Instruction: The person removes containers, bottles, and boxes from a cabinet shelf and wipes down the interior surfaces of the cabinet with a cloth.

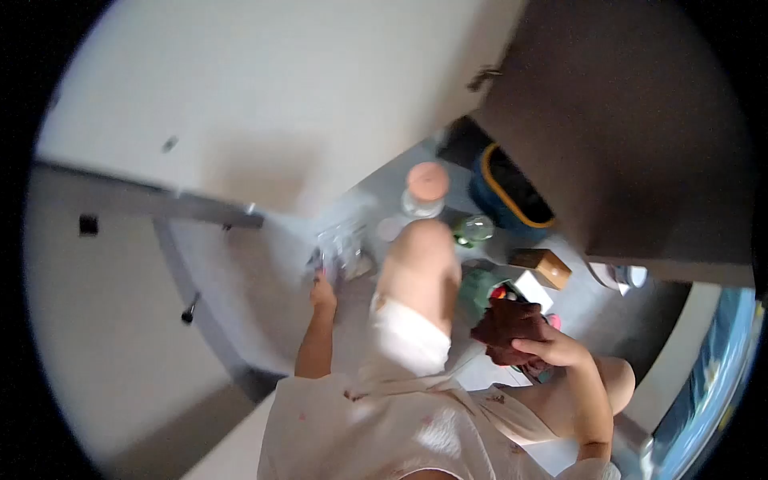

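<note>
My right hand (558, 349) is closed on a dark red-brown cloth (510, 326), bunched up, thumb on top, in front of my bent right leg. My left hand (322, 294) reaches down to the floor at the left, its fingers closed; a small pinkish, blurred thing shows at the fingertips, too unclear to name. Right beside that hand stands a clear plastic container (346, 250) with blurred contents. Below and behind the cloth lie a green bag-like thing (478, 290), a white box (534, 291) and small colourful items, partly hidden by the cloth.
A jar with a pink lid (428, 182), a clear green-tinted container (478, 229) and a brown box (544, 267) stand on the grey floor. A blue bin with a yellow rim (486, 172) is beside the dark cabinet (616, 144). A white panel (264, 88) rises ahead.
</note>
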`<state>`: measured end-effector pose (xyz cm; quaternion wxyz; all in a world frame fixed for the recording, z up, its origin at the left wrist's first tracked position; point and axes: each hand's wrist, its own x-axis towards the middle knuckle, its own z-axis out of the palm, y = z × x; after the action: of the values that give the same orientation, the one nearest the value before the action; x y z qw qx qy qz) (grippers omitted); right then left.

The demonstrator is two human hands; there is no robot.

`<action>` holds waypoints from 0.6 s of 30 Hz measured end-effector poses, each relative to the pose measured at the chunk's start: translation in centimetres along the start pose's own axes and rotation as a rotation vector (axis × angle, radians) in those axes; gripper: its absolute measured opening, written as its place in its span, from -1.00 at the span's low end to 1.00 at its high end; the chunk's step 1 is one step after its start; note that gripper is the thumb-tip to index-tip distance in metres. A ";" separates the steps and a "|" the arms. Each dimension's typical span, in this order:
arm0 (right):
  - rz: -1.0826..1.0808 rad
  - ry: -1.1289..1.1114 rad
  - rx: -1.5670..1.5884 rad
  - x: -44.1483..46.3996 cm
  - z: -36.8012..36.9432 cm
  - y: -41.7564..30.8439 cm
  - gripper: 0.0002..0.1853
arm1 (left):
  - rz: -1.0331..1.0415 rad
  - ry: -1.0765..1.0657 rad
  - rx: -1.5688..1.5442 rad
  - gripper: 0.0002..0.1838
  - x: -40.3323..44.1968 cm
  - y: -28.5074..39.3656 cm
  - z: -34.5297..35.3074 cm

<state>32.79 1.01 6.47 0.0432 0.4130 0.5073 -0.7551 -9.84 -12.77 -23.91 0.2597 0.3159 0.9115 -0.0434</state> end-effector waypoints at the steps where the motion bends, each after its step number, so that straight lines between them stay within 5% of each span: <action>1: 0.015 -0.044 0.063 0.0 -0.1 0.1 -0.45 | -0.028 -0.023 -0.145 -0.57 0.4 0.4 2.0; 5: 0.175 0.102 0.512 -0.9 0.8 -1.0 -0.38 | 0.067 0.037 -0.077 -0.34 -0.1 1.9 5.8; 7: -0.162 0.220 0.816 -0.8 1.0 -0.4 -0.40 | 0.094 0.158 -0.067 -0.12 1.3 1.4 7.1; 9: -0.160 0.201 0.937 -1.5 0.8 -0.2 -0.35 | -0.088 0.059 -0.246 -0.11 3.3 0.7 5.9; 12: -0.254 0.124 1.014 -2.1 0.4 -0.7 -0.30 | 0.066 -0.164 -0.139 -0.23 4.0 0.2 1.1; 15: -0.397 0.206 1.055 -1.5 0.3 -0.3 -0.29 | 0.178 0.083 -0.251 -0.44 -2.0 6.9 -9.5; 17: -0.379 0.282 1.022 -1.7 0.3 -1.0 -0.27 | 0.391 0.008 -0.755 -0.59 -3.9 10.1 -11.8; 18: -0.421 0.364 1.018 -1.5 0.2 -1.3 -0.28 | 0.524 0.002 -0.764 -0.59 -5.3 11.9 -12.4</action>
<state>33.02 0.90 8.46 -0.4001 0.3952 0.1510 -0.8130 -4.76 -3.23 -9.55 0.3586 0.4172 0.7521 0.3628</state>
